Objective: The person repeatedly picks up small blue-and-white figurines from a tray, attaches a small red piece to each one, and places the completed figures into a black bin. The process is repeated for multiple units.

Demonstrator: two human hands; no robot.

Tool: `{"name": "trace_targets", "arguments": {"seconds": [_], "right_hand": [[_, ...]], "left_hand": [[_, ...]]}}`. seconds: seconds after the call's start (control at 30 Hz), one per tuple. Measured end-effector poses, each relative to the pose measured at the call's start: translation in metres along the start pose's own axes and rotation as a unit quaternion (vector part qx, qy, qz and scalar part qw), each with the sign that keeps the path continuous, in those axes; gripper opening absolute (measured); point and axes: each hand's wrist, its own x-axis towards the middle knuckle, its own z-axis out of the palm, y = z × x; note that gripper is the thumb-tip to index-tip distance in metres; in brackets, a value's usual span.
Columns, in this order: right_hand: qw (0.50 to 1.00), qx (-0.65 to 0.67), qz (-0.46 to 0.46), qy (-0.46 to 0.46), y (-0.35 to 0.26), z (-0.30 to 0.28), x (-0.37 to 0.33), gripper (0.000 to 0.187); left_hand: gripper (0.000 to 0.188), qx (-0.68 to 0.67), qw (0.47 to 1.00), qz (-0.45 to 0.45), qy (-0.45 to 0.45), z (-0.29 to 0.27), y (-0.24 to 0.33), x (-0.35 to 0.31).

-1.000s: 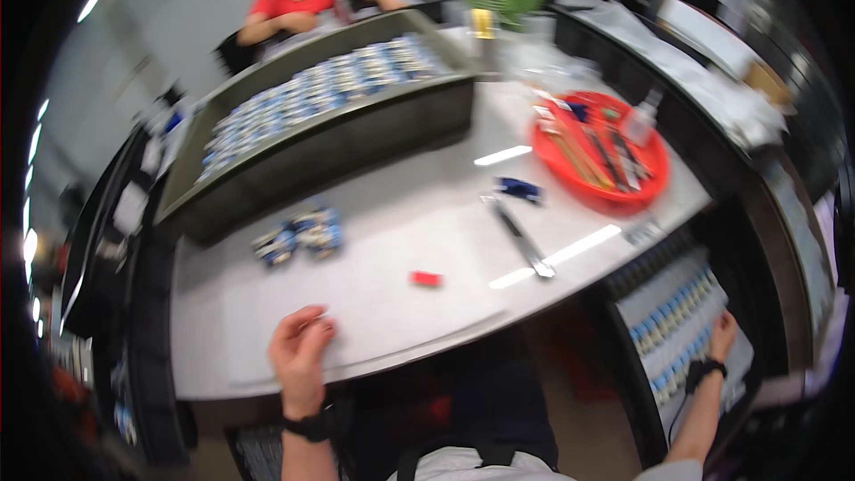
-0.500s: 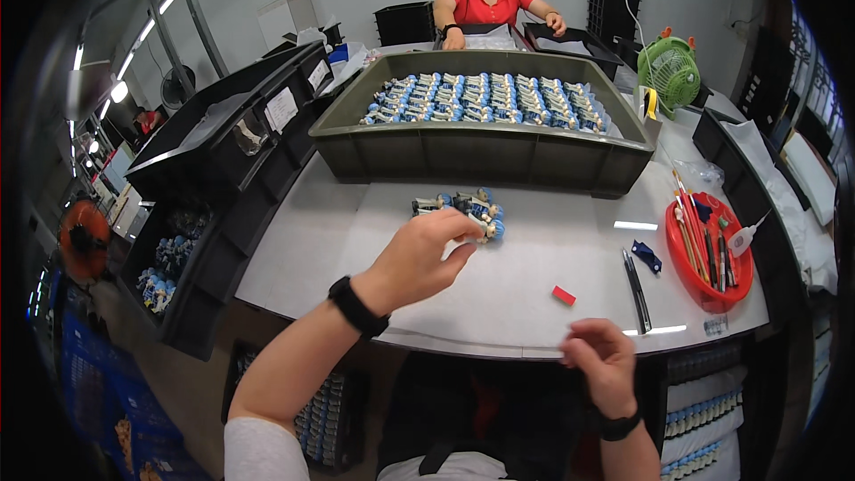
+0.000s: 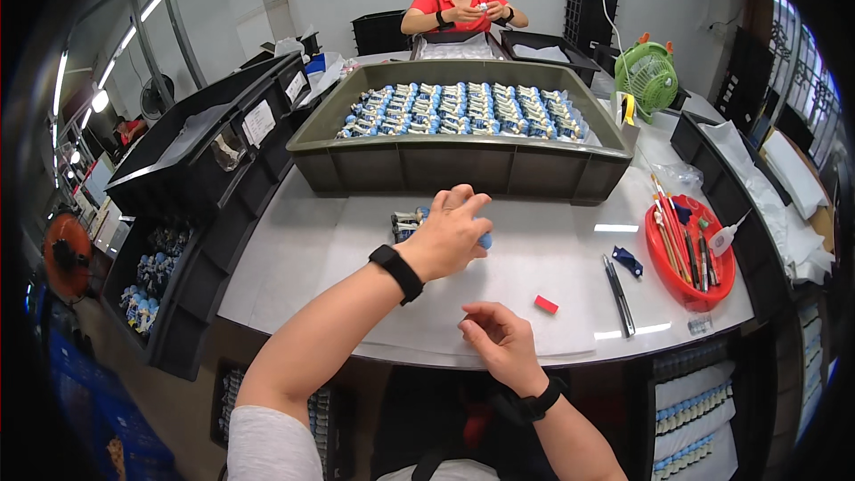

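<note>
A small cluster of figurines (image 3: pixel 405 224) with blue-and-white bodies lies on the white tabletop. My left hand (image 3: pixel 445 236) is over this cluster, its fingers spread and partly bent, covering most of the figurines. A light-blue rounded part of one shows just below the fingertips; contact there is hidden. Nearer the table's front edge hovers my right hand (image 3: pixel 503 346), thumb and curled index finger apart, with nothing visible between them. A small red block (image 3: pixel 546 305) lies just right of that hand.
Rows of similar figurines fill a large grey-green bin (image 3: pixel 463 165) beyond the cluster. To the right are a pen (image 3: pixel 619 296), a dark-blue piece (image 3: pixel 627 261) and a red basket (image 3: pixel 690 289) of brushes. Black crates (image 3: pixel 169 312) line the left. A co-worker (image 3: pixel 459 9) sits opposite, hands raised.
My right hand has moved left and slightly up, nearer the cluster. The left hand's fingers have spread over the figurines. The co-worker's hands have come together around a small item. The whole view has shifted slightly.
</note>
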Motion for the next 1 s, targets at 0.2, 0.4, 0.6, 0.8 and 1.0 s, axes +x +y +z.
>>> {"name": "trace_targets", "arguments": {"seconds": [0.2,0.4,0.6,0.8,1.0], "right_hand": [[0.995,0.081,0.000,0.061,-0.006,0.001,-0.002,0.034],[0.998,0.049,0.030,0.000,-0.009,0.000,-0.001,0.033],[0.999,-0.025,-0.021,-0.028,-0.011,0.003,-0.002,0.034],[0.999,-0.048,-0.010,0.002,-0.007,0.003,-0.002,0.033],[0.994,-0.107,-0.020,0.008,-0.005,0.002,-0.002,0.034]], "left_hand": [[0.031,-0.583,0.755,-0.298,0.039,-0.055,0.046,-0.052],[0.033,-0.686,0.587,-0.417,0.103,-0.033,0.073,-0.110],[0.034,-0.701,0.553,-0.401,0.205,-0.002,0.084,-0.104],[0.039,-0.703,0.553,-0.387,0.223,0.012,0.085,-0.103],[0.039,-0.736,0.522,-0.367,0.226,0.013,0.081,-0.108]]}}
